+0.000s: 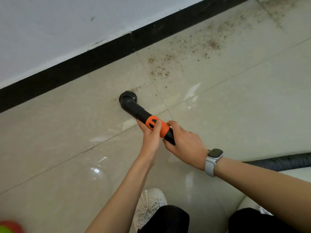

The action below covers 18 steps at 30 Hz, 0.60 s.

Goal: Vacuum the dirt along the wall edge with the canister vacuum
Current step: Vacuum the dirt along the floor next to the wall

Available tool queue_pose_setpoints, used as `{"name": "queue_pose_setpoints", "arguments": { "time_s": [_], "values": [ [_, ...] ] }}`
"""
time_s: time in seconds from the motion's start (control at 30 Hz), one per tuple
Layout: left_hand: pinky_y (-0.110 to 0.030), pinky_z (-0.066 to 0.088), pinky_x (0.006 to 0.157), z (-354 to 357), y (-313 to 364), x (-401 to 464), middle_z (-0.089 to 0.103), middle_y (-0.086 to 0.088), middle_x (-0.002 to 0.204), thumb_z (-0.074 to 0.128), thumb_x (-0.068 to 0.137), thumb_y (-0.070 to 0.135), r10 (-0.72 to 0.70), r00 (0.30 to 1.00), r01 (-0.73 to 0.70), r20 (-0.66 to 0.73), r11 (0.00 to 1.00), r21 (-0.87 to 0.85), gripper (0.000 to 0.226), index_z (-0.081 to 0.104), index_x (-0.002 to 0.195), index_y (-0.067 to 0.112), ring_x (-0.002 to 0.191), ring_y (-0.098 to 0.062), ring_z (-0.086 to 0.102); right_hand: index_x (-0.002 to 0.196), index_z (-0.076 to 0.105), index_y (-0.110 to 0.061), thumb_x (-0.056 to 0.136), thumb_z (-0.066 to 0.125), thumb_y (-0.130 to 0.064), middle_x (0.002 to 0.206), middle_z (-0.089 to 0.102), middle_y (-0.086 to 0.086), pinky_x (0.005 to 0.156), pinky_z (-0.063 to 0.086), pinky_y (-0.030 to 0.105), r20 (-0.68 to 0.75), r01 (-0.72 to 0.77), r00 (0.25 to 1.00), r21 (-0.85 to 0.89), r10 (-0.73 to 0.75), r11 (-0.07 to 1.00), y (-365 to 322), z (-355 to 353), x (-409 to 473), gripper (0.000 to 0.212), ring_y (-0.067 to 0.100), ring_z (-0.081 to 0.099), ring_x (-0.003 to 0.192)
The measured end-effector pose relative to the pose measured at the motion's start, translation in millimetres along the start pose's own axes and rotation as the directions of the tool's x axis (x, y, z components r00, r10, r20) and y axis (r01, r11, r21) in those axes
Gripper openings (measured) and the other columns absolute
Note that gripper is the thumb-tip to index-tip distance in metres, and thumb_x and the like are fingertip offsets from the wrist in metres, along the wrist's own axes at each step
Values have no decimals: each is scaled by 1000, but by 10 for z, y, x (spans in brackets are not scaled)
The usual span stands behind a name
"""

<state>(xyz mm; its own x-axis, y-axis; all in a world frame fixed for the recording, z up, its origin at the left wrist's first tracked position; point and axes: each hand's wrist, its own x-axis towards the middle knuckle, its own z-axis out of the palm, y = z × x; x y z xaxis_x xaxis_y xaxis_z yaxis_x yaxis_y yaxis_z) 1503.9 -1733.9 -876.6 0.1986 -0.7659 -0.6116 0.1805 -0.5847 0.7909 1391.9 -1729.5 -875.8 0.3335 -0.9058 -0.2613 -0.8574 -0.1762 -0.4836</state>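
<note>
A black vacuum nozzle with a round brush head [128,97] presses on the beige tile floor, a short way from the black baseboard [70,69]. Behind the brush runs an orange collar [157,126] on the black tube. My left hand [150,135] grips the tube at the orange collar, thumb on top. My right hand [183,145], with a grey watch on its wrist, holds the tube just behind the collar. Brown dirt [185,47] is scattered over the tiles to the right of the brush, along the baseboard. A few specks lie right at the brush.
The ribbed black hose [282,163] trails off to the right edge. A white wall [58,27] rises above the baseboard. My white shoe [149,204] and dark trouser legs are at the bottom. A blurred red and green object [8,227] sits in the bottom left corner.
</note>
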Motion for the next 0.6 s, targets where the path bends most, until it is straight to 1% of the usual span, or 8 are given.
{"name": "queue_pose_setpoints", "arguments": {
  "time_s": [0.07, 0.13, 0.23, 0.33, 0.4, 0.47, 0.53, 0.6],
  "values": [
    [-27, 28, 99, -99, -10, 10, 52, 11, 129, 43, 99, 29, 11, 999, -11, 45, 1000, 9, 59, 12, 149, 34, 123, -6, 44, 136, 35, -16, 90, 52, -35, 114, 60, 6, 54, 31, 31, -53, 17, 998, -48, -20, 999, 7, -11, 52, 53, 34, 64, 81],
    [-26, 26, 101, -240, -54, 40, 51, 17, 129, 38, 100, 35, 2, 1000, -3, 21, 999, 53, 50, 23, 148, 33, 129, -4, 38, 142, 29, -18, 91, 51, -34, 114, 57, 6, 54, 32, 30, -57, 45, 997, -79, -49, 996, 6, -38, 125, 58, 32, 64, 78],
    [-29, 25, 110, -494, -189, 128, 33, 0, 149, 35, 100, 30, -12, 977, 67, -213, 966, 251, 45, 36, 144, 22, 138, -14, 28, 144, 22, -24, 92, 51, -37, 110, 53, 6, 54, 34, 29, -6, 107, 994, -119, -109, 987, -53, -73, 289, 61, 27, 58, 70],
    [-42, 22, 112, -738, -349, 170, 27, -10, 150, 45, 96, 27, 71, 905, 203, -420, 795, 572, 52, 33, 145, 19, 139, -26, 21, 145, 19, -24, 93, 51, -44, 111, 50, 7, 54, 33, 30, 32, 119, 993, -201, -115, 972, -186, -48, 470, 64, 29, 59, 74],
    [-46, 18, 112, -861, -472, 189, 22, -10, 152, 51, 93, 32, 143, 894, 239, -426, 651, 721, 60, 27, 147, 20, 141, -27, 13, 145, 19, -22, 95, 48, -45, 107, 51, 8, 54, 36, 32, 33, 122, 992, -264, -118, 957, -262, -6, 555, 63, 29, 60, 74],
    [-52, 10, 114, -948, -603, 213, 10, -10, 156, 52, 90, 42, 145, 909, 259, -391, 538, 802, 70, 18, 149, 25, 144, -27, 2, 145, 20, -20, 96, 45, -44, 101, 54, 9, 54, 36, 32, 30, 128, 992, -284, -125, 950, -280, 10, 599, 60, 28, 56, 68],
    [-57, 3, 113, -995, -728, 245, -3, -8, 158, 49, 89, 52, 127, 923, 268, -362, 463, 845, 76, 11, 149, 28, 144, -28, -8, 143, 23, -20, 95, 44, -45, 95, 56, 10, 54, 37, 32, 21, 128, 992, -258, -127, 958, -228, -18, 596, 57, 26, 51, 64],
    [-58, -5, 112, -1000, -837, 264, -12, -7, 158, 43, 89, 57, 130, 928, 264, -350, 434, 861, 79, 3, 150, 29, 144, -28, -16, 139, 28, -22, 94, 45, -47, 89, 57, 8, 54, 40, 32, 3, 101, 995, -215, -103, 971, -106, -85, 554, 54, 28, 55, 65]
  ]
}}
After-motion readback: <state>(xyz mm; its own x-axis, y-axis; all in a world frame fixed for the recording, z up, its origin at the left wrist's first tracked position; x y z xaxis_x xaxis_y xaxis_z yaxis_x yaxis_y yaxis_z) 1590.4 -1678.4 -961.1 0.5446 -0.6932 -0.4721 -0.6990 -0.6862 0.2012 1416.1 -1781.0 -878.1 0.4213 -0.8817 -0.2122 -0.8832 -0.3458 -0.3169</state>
